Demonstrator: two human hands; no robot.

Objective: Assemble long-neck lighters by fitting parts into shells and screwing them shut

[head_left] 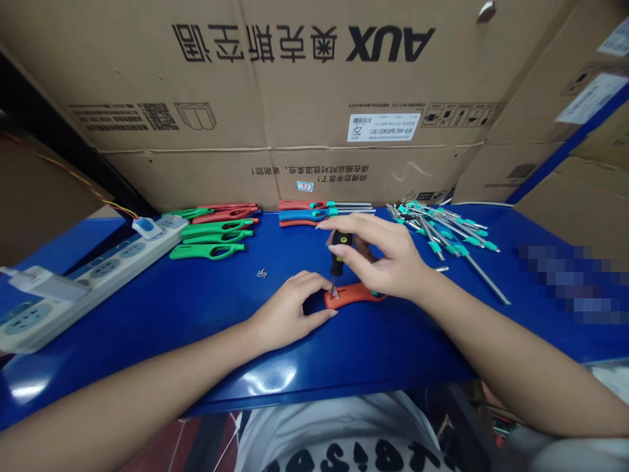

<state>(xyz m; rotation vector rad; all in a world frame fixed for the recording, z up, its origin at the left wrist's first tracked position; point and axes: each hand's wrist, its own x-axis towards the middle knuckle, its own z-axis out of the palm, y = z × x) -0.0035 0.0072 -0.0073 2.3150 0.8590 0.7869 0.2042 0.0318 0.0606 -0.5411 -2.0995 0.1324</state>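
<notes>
An orange lighter (354, 295) with a long metal tube lies flat on the blue table in front of me. My left hand (289, 311) grips its left end between thumb and fingers. In my right hand (390, 255) is a black-handled screwdriver (337, 265), held upright with its tip down on the lighter's left end, close to my left fingertips. My right hand partly covers the lighter's other end and the tool's grip. Left of the hands sits a small pile of screws (261, 273).
Green lighter handles (211, 251) and red ones are stacked at the back left, beside a white power strip (111, 272). Assembled red and blue lighters (302, 215) lie at the back middle. Metal tubes with teal ends (447, 229) are heaped right. A cardboard box (221, 131) stands behind.
</notes>
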